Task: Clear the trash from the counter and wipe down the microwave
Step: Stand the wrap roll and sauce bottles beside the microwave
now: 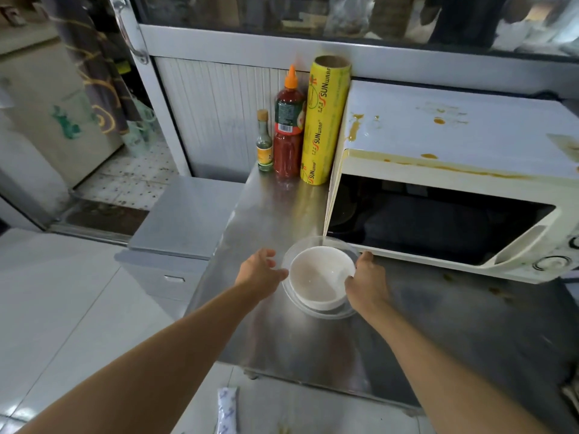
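Note:
A white bowl [319, 278] sits on a clear glass plate [316, 311] on the steel counter [266, 214], just in front of the white microwave [454, 126]. The microwave's door [333, 186] stands open, seen edge-on, and the cavity is dark. Brown stains streak the microwave's top and front edge. My right hand [366, 283] grips the plate's right rim, thumb on top. My left hand [260, 270] is at the left rim with fingers spread and only the thumb touching the glass.
A small bottle [264, 142], a red sauce bottle [288, 126] and a yellow cling-wrap roll [322, 120] stand at the counter's back. Brown spots [448, 277] mark the counter under the microwave. A lower steel cabinet [185, 214] is on the left. A white packet [227, 411] lies below.

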Demonstrator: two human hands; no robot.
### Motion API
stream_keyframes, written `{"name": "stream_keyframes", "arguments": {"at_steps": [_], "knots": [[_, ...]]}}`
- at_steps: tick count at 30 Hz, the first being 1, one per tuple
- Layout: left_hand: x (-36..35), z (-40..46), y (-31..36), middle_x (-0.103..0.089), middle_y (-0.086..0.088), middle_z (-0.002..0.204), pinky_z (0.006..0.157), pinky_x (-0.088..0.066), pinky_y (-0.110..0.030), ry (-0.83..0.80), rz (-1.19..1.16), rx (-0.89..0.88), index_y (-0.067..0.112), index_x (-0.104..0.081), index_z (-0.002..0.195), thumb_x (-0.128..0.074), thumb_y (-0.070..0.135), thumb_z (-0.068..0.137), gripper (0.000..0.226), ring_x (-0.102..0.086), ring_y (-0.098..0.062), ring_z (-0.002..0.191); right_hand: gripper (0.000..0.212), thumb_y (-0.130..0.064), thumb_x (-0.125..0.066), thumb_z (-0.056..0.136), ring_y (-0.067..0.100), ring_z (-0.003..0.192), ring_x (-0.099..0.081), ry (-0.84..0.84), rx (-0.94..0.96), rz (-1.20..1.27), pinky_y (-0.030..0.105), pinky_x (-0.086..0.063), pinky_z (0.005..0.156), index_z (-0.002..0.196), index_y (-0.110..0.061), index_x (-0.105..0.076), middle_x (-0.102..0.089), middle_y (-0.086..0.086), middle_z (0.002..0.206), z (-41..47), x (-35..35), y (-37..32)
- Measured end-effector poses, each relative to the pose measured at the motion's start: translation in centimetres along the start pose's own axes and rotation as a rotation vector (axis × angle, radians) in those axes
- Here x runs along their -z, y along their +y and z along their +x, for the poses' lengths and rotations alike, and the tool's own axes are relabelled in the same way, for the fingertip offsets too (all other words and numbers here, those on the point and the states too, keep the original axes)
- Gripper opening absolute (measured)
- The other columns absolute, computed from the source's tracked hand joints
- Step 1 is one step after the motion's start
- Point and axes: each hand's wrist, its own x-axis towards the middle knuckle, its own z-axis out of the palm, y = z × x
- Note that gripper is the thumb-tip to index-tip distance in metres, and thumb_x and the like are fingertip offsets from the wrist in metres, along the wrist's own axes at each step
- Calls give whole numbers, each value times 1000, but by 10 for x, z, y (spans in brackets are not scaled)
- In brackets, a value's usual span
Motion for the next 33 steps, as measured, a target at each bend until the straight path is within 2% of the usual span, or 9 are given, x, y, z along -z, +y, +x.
{"name": "stream_keyframes", "arguments": {"at_steps": [5, 11, 14, 19, 22, 24, 30, 33], "knots": [[-8, 3, 5, -62, -6, 122, 93, -42, -24, -8, 77, 8, 11, -51, 133, -66, 19, 85, 51, -56, -21, 116, 25, 2, -52, 85, 34, 99, -61, -10, 27, -31, 39, -53, 78, 110, 1, -55, -62, 18, 110, -2, 4, 3], [-17, 5, 8, -62, -7, 121, 93, -44, -28, 7, 128, 33, 13, -55, 127, -62, 17, 85, 43, -56, -23, 114, 37, -8, -56, 84, 29, 116, -48, 45, -17, -35, 29, -38, 72, 120, -10, -48, -52, 11, 123, -1, 18, 15], [-21, 6, 7, -63, -9, 117, 89, -51, -33, 11, 145, 59, 14, -57, 122, -60, 15, 84, 39, -61, -26, 105, 46, -12, -58, 85, 32, 115, -52, -27, -56, -11, 31, -43, 78, 128, -8, -43, -54, 14, 124, 1, 20, 23], [-27, 8, 6, -70, -11, 89, 74, -59, -39, 15, 114, 88, 16, -59, 105, -55, 4, 83, 25, -70, -28, 81, 24, -7, -51, 87, 33, 105, -58, -57, -33, 25, 30, -40, 73, 110, -3, -54, -62, 16, 114, 3, 14, 32], [-29, 5, 6, -66, -7, 66, 65, -60, -40, 18, 77, 112, 17, -55, 87, -50, -3, 83, 21, -72, -27, 67, 22, -7, -49, 87, 34, 101, -58, -47, -19, 62, 29, -39, 71, 106, -2, -58, -63, 17, 111, 2, 11, 33], [-28, -1, 8, -64, -7, 58, 63, -60, -39, 30, 64, 119, 19, -52, 78, -47, -5, 81, 25, -71, -26, 62, 22, -9, -50, 88, 33, 101, -58, -41, -14, 70, 27, -37, 69, 108, -3, -58, -64, 16, 110, 1, 12, 33], [-15, -26, 10, -71, -15, 70, 64, -60, -41, 100, 44, 140, 17, -54, 72, -48, -8, 78, 26, -72, -27, 63, 25, -6, -49, 88, 31, 101, -59, -53, 12, 48, 30, -45, 73, 110, -7, -60, -64, 13, 112, -8, 15, 26], [-3, -39, 11, -71, -16, 70, 61, -60, -38, 144, 34, 151, 11, -62, 80, -47, -7, 77, 24, -72, -27, 64, 23, -4, -50, 83, 33, 96, -60, -60, 30, 77, 33, -47, 72, 102, -7, -62, -66, 13, 107, -11, 20, 18]]}}
